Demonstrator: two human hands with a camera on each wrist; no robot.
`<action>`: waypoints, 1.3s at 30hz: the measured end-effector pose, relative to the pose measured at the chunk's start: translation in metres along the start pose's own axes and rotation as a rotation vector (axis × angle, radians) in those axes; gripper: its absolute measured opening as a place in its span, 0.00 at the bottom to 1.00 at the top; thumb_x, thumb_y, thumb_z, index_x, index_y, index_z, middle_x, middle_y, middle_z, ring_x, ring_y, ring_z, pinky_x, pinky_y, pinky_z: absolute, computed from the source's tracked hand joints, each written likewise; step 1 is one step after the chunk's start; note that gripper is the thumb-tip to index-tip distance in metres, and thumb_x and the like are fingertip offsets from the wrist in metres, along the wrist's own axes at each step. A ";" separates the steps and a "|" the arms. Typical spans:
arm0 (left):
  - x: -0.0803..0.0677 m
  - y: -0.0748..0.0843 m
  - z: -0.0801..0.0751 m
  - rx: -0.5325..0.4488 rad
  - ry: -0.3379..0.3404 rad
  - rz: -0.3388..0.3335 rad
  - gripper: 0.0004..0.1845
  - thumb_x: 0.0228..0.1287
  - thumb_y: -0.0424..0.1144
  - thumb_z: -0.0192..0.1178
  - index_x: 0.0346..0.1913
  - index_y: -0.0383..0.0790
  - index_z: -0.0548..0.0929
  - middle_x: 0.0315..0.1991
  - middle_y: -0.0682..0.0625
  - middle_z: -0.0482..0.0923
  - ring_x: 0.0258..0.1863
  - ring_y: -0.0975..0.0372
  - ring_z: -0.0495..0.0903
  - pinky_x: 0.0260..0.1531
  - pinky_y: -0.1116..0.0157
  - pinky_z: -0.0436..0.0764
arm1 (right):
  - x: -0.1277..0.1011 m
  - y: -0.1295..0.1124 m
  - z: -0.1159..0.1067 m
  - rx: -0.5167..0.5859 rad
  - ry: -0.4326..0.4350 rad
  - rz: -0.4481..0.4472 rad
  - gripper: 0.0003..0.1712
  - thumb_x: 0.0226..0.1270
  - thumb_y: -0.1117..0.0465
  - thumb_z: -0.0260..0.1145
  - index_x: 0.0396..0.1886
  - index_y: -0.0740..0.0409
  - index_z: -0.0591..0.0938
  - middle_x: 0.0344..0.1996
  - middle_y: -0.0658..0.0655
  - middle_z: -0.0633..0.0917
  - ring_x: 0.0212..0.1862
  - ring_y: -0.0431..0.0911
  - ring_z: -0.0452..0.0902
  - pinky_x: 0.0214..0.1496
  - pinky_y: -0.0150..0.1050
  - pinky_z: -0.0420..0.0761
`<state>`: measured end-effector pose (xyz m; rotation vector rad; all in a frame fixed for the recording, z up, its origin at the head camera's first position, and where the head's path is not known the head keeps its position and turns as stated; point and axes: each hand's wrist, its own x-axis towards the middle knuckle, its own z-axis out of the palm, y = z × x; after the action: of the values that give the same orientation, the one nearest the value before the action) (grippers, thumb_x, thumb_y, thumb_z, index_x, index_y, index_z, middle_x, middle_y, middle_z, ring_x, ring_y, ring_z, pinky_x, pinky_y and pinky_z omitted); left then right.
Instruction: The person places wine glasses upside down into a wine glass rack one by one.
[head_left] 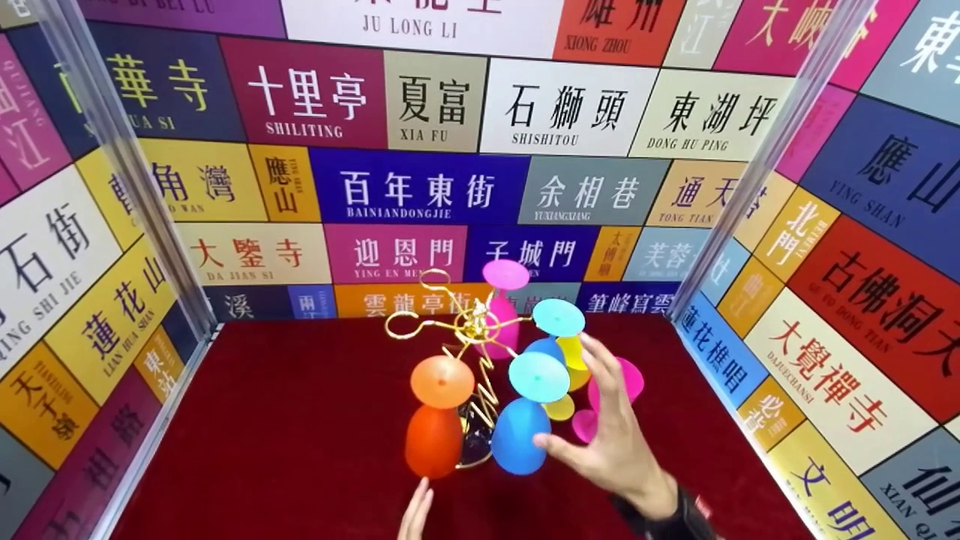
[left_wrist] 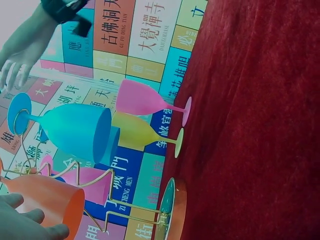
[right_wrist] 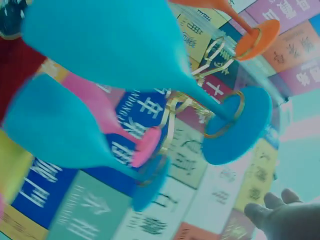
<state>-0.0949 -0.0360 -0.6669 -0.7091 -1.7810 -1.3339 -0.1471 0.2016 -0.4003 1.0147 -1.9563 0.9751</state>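
Note:
A gold wire rack (head_left: 471, 330) stands on the red cloth with several coloured goblets hanging upside down from it. An orange goblet (head_left: 435, 431) hangs at the front left and a blue goblet (head_left: 519, 439) at the front right. My right hand (head_left: 600, 424) is open with its fingers spread, just right of the blue goblet and holding nothing. My left hand (head_left: 416, 514) shows only straight fingertips below the orange goblet (left_wrist: 47, 200). In the left wrist view its fingers (left_wrist: 27, 225) lie against that goblet's bowl. A pink goblet (left_wrist: 145, 99) and a yellow goblet (left_wrist: 137, 132) stand upright on the cloth.
Walls covered in coloured sign panels (head_left: 420, 187) close in the back and both sides of the red cloth (head_left: 300, 420). Clear corner strips (head_left: 120, 165) run up where the walls meet. The rack's round base (left_wrist: 170, 210) sits on the cloth.

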 end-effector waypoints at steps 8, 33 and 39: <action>0.031 0.035 -0.004 0.021 0.051 0.003 0.29 0.76 0.46 0.33 0.64 0.24 0.64 0.73 0.48 0.55 0.72 0.66 0.57 0.68 0.77 0.55 | 0.068 -0.013 -0.007 -0.021 -0.116 -0.067 0.54 0.50 0.41 0.70 0.66 0.70 0.59 0.68 0.66 0.60 0.69 0.54 0.59 0.72 0.39 0.60; -0.021 -0.023 -0.005 -0.062 -0.009 0.055 0.29 0.76 0.42 0.33 0.62 0.14 0.59 0.70 0.30 0.53 0.73 0.57 0.55 0.70 0.72 0.53 | 0.178 0.039 0.044 -0.374 -0.517 0.307 0.41 0.55 0.31 0.59 0.63 0.49 0.69 0.56 0.54 0.74 0.52 0.49 0.75 0.55 0.50 0.76; -0.048 -0.055 0.003 -0.047 -0.009 0.053 0.29 0.75 0.42 0.33 0.61 0.14 0.59 0.69 0.28 0.54 0.72 0.55 0.56 0.70 0.71 0.55 | 0.180 0.049 0.070 -0.336 -0.705 0.492 0.42 0.50 0.24 0.56 0.57 0.46 0.74 0.42 0.51 0.83 0.38 0.45 0.79 0.42 0.43 0.79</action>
<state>-0.1143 -0.0486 -0.7361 -0.7841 -1.7306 -1.3433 -0.2852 0.1030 -0.2959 0.7443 -2.9327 0.5112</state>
